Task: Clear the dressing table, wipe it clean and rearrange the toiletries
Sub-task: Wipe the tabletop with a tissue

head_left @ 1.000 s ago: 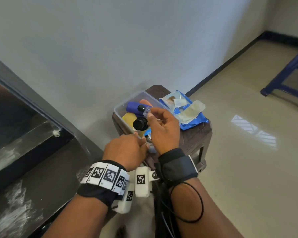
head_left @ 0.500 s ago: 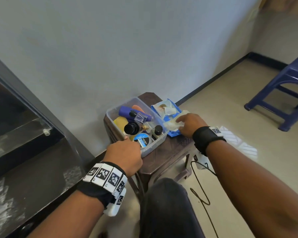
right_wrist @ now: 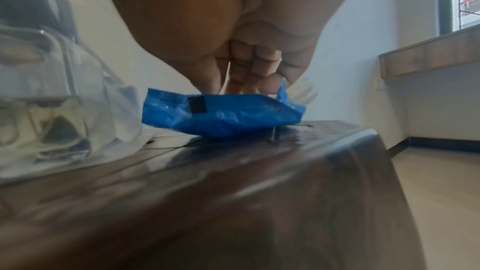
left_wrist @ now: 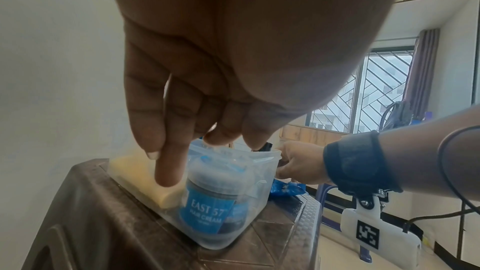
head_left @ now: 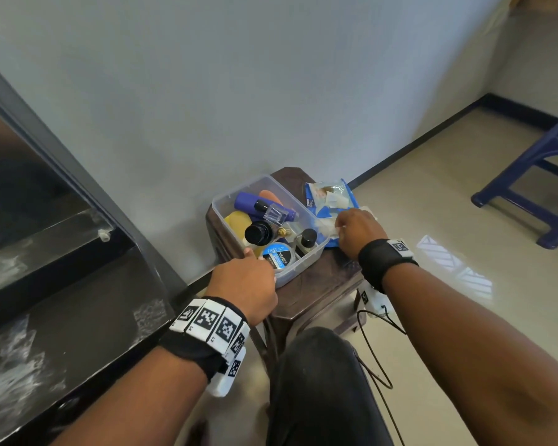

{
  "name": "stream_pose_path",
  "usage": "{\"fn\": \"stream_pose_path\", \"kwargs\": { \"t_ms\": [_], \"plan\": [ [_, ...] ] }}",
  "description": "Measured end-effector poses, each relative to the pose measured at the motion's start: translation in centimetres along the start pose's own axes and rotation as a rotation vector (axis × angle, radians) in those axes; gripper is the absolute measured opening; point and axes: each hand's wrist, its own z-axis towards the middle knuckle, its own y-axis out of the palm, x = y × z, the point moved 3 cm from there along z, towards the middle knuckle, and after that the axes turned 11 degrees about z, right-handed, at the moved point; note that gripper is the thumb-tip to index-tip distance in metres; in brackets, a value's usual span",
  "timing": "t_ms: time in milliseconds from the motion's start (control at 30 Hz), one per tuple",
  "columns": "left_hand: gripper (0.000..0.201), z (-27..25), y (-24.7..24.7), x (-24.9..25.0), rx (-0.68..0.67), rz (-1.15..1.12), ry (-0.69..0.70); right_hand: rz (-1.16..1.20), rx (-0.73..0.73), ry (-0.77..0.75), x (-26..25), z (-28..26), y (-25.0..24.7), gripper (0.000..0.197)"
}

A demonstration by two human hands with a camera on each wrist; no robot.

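My left hand sits at the near corner of the clear plastic container, fingers curled down over its rim; the left wrist view shows the fingertips against the container's wall and rim, gripping it. The container stands on the small brown table by the wall and holds the toiletries: a blue-labelled hair cream jar, a black-capped bottle, a smaller black-capped bottle, a purple tube, a yellow item and a clear glass cap. Just beside the container on the same table lies the blue wipes packet. My right hand is on that packet, fingers bunched downward, pinching a pale wipe at its top; from the right wrist view the fingertips press onto the packet's upper face. A blue stool stands well apart on the floor.
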Motion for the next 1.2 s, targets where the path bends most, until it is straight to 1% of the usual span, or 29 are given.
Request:
{"fn": "stream_pose_path", "kwargs": {
  "t_ms": [67, 200, 267, 400, 467, 533, 600, 667, 700, 767, 800, 867, 967, 1133, 1200],
  "plan": [
    [0.043, 0.0, 0.0, 0.0, 0.012, 0.002, -0.001, 0.023, 0.001, -0.003, -0.1, -0.3, -0.2, 0.013],
    [0.042, 0.0, 0.1, 0.0, 0.022, 0.011, 0.007, 0.072, -0.127, -0.053, -0.3, -0.8, 0.1, 0.018],
    [0.042, 0.0, 0.2, 0.0, 0.032, 0.004, 0.005, 0.091, -0.178, -0.024, -0.3, -1.0, 0.5, 0.019],
    [0.046, 0.0, 0.2, -0.1, 0.026, -0.026, -0.005, 0.098, -0.213, 0.051, 0.1, -1.8, 0.7, 0.015],
    [0.046, 0.0, 0.3, -0.1, 0.024, -0.036, -0.007, 0.139, -0.219, 0.08, 0.6, -2.3, 0.6, 0.014],
    [0.045, 0.0, 0.3, 0.1, 0.033, -0.038, -0.006, 0.168, -0.191, 0.1, 1.1, -2.6, 0.2, 0.014],
    [0.045, 0.1, 0.2, 0.2, 0.032, -0.036, -0.005, 0.13, -0.097, 0.081, 1.5, -2.3, -0.6, 0.014],
    [0.046, 0.1, 0.1, 0.2, 0.021, -0.033, -0.005, 0.052, 0.001, 0.037, 1.6, -1.7, -1.3, 0.024],
    [0.046, 0.1, 0.1, 0.2, 0.02, -0.033, -0.005, -0.013, -0.003, 0.01, 1.6, -1.3, -1.5, 0.031],
    [0.045, 0.1, 0.2, 0.2, 0.028, -0.036, -0.005, -0.183, -0.115, -0.039, 1.4, -0.4, -1.1, 0.042],
    [0.044, 0.1, 0.2, 0.2, 0.035, -0.04, -0.008, -0.259, -0.172, -0.06, 1.3, 0.0, -0.8, 0.043],
    [0.043, 0.1, 0.2, 0.2, 0.047, -0.042, -0.012, -0.324, -0.202, -0.09, 1.1, 0.5, -0.5, 0.037],
    [0.041, 0.3, 0.3, 0.3, 0.043, -0.05, -0.017, -0.281, -0.143, -0.093, 1.0, 0.9, -0.5, 0.024],
    [0.039, 0.2, 0.3, 0.3, 0.043, -0.064, -0.013, -0.254, -0.173, -0.082, 1.1, 0.2, -0.4, 0.022],
    [0.039, 0.2, 0.2, 0.3, 0.043, -0.066, -0.013, -0.247, -0.16, -0.088, 1.0, -0.2, -0.4, 0.02]
  ]
}}
